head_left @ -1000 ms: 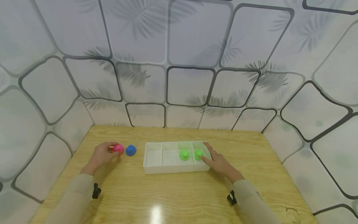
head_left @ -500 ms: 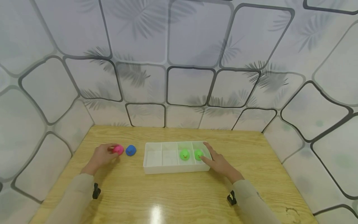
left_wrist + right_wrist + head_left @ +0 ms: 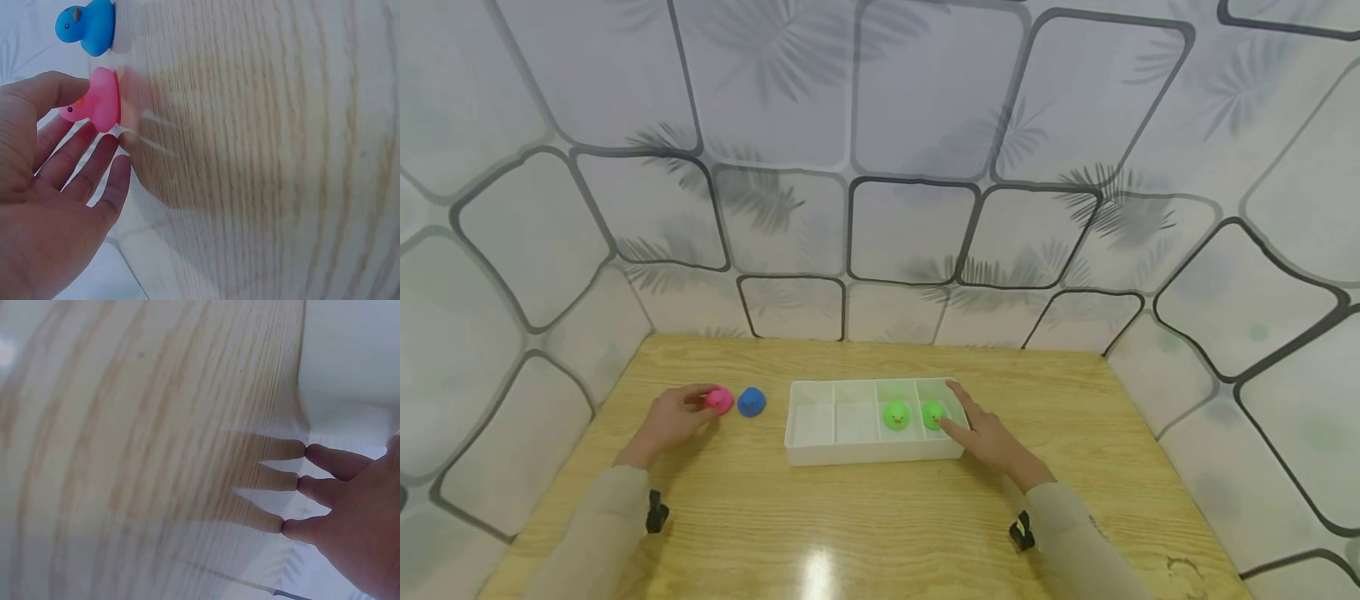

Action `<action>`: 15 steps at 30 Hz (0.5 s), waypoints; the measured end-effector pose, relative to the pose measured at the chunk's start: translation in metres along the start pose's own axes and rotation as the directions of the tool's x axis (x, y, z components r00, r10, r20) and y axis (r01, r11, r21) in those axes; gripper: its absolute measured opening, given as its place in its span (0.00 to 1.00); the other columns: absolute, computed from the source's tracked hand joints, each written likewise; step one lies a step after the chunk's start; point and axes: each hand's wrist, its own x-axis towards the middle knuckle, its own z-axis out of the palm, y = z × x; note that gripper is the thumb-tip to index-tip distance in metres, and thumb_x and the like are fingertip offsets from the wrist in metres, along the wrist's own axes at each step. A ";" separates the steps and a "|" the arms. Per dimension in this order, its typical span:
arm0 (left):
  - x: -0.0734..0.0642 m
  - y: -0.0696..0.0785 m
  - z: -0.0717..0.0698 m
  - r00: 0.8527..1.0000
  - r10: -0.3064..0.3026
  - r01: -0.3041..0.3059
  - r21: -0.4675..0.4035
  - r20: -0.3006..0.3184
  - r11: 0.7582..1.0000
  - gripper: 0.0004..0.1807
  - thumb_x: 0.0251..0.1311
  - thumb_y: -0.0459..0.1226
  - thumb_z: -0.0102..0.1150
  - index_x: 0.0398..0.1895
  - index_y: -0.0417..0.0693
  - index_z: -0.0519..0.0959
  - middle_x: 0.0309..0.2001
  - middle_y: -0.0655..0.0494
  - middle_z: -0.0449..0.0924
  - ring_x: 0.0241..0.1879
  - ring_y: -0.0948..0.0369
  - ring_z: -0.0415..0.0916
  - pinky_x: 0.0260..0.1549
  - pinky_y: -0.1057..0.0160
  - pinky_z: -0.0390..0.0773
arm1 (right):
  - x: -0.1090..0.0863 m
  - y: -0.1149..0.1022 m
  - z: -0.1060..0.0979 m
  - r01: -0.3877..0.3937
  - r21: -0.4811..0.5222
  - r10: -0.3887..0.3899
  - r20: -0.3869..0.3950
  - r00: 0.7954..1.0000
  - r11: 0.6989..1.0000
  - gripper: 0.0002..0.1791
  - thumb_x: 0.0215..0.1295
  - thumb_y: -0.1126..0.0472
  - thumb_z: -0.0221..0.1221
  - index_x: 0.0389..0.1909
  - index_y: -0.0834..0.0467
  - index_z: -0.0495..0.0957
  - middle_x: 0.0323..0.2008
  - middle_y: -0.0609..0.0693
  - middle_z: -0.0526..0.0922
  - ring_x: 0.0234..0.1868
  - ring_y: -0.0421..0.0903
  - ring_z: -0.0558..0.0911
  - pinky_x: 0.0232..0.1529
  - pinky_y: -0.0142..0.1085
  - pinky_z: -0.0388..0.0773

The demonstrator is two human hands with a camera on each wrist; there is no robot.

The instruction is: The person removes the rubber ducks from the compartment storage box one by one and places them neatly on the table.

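Pink duck (image 3: 107,106) sits left of tray (image 3: 872,452), head up, beak thumb-side, long axis unclear, barely budged this past second. Left hand (image 3: 670,418) loosely pinches it; right hand (image 3: 992,438), fingers spread, touches tray's end.

Readable text: none in any view.
Right sleeve (image 3: 1078,546): a small dark marking (image 3: 1097,525) near the cuff, too small to read.
Tabletop (image 3: 880,525): a dark curved mark (image 3: 1185,566) at near right, no legible character.
Tray (image 3: 872,453): no legible lettering.
Pink duck (image 3: 105,103), blue duck (image 3: 97,28), green ducks (image 3: 896,415): no legible letters or numbers.
Wall (image 3: 913,233): printed pattern, no legible words.
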 end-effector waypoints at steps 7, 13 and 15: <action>0.000 0.000 -0.003 1.000 -0.010 0.010 -0.035 0.010 0.999 0.30 0.69 0.40 0.68 0.67 0.30 0.76 0.58 0.28 0.83 0.59 0.33 0.81 0.59 0.37 0.81 | 0.000 0.000 0.001 0.005 -0.015 -0.005 0.000 1.000 1.000 0.45 0.79 0.32 0.48 0.87 0.38 0.39 0.84 0.62 0.52 0.79 0.75 0.58 0.75 0.73 0.57; -0.001 0.011 -0.010 0.999 -0.022 0.021 -0.048 -0.030 0.999 0.31 0.72 0.44 0.64 0.70 0.33 0.75 0.67 0.28 0.75 0.66 0.31 0.74 0.59 0.35 0.80 | -0.001 -0.002 0.000 -0.008 -0.007 0.008 0.005 1.000 1.000 0.45 0.78 0.31 0.48 0.86 0.37 0.39 0.85 0.61 0.50 0.80 0.76 0.55 0.75 0.75 0.54; -0.001 0.016 -0.012 0.999 -0.015 0.013 -0.046 -0.047 0.999 0.30 0.72 0.44 0.63 0.70 0.34 0.75 0.67 0.27 0.75 0.66 0.32 0.74 0.58 0.36 0.81 | -0.001 -0.002 0.000 -0.016 0.000 0.016 0.006 1.000 1.000 0.45 0.78 0.31 0.48 0.86 0.36 0.38 0.85 0.60 0.50 0.80 0.76 0.55 0.75 0.76 0.52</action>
